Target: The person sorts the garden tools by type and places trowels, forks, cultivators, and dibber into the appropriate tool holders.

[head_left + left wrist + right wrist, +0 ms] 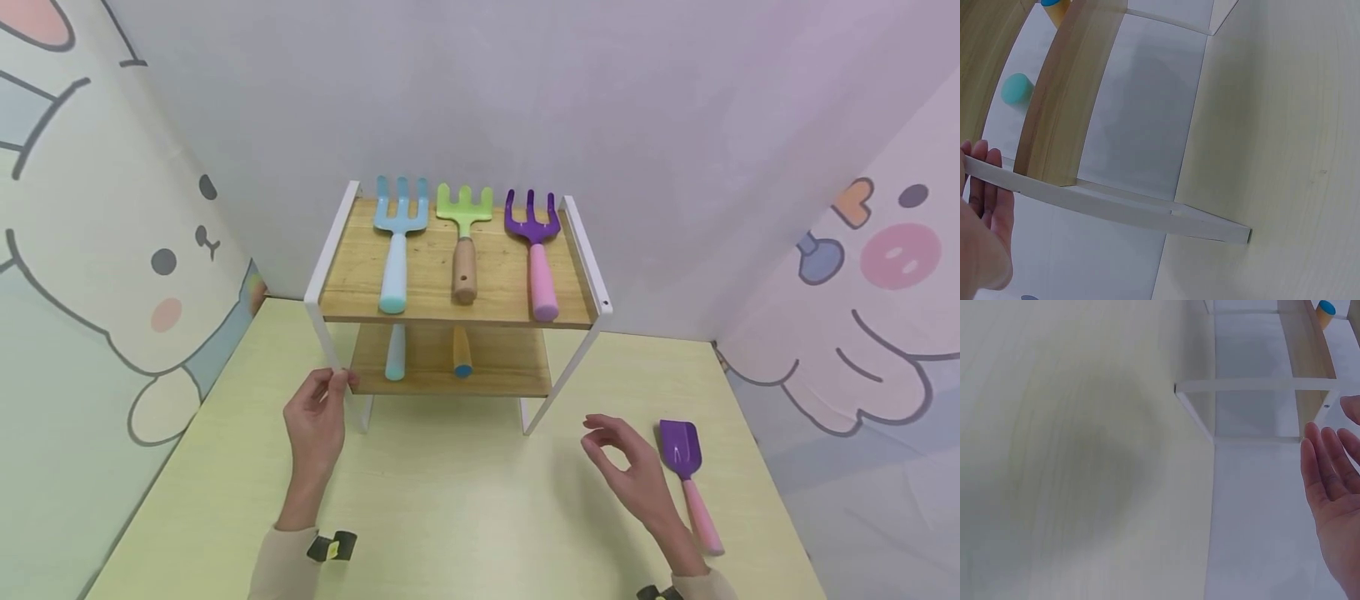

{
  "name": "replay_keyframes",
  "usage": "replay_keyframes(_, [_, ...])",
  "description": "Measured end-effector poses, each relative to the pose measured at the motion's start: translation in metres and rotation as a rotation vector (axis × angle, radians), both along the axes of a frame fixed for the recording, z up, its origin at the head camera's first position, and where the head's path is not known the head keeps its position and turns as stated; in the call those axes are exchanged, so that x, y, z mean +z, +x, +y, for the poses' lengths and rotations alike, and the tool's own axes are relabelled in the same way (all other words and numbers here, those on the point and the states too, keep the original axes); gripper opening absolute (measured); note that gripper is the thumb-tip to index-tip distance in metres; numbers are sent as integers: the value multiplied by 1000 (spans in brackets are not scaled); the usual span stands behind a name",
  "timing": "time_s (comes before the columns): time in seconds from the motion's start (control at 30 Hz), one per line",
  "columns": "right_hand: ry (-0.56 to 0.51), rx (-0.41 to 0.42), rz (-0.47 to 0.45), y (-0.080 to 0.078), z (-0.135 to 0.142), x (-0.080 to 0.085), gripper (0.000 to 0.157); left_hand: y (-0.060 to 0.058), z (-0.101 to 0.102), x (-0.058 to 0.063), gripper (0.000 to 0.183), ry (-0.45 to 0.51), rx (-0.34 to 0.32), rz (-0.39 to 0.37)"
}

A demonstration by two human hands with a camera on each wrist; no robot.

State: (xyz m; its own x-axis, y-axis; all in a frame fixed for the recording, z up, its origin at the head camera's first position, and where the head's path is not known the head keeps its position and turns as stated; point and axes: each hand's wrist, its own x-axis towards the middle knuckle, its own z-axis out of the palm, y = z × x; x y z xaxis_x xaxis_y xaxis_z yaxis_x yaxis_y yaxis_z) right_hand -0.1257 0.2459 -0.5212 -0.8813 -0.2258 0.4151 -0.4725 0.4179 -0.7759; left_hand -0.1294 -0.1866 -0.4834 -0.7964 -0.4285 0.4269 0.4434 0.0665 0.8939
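Note:
A two-tier shelf rack (pixel 450 317) with wooden boards and a white frame stands on the table. At its front left, my left hand (pixel 317 408) pinches the white leg (pixel 1110 203), with fingers behind it in the left wrist view. My right hand (pixel 630 471) hovers right of the rack, thumb and forefinger bent towards each other and nothing between them. Near it on the table lies a toy shovel (pixel 681 450) with purple blade and pink handle. Across the top board lie a blue hand fork (pixel 395 267), a green one (pixel 465 225) with wooden handle, and a purple one (pixel 542 279) with pink handle.
On the lower board, a light blue handle (pixel 396 354) and an orange handle (pixel 461 354) with blue end show; their heads are hidden by the top board. Cartoon-printed cloth walls (pixel 480 100) enclose the pale yellow table (pixel 450 517) at the back and sides.

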Motion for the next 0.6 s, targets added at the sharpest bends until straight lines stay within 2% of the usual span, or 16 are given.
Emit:
replay_keyframes(0.4, [23,-108,-40,11,29,-16,40,1,0,0,16,11,-2,-10])
replay_keyframes(0.6, [60,-165,-21,16,44,-21,43,1,0,0,16,10,-3,-12])
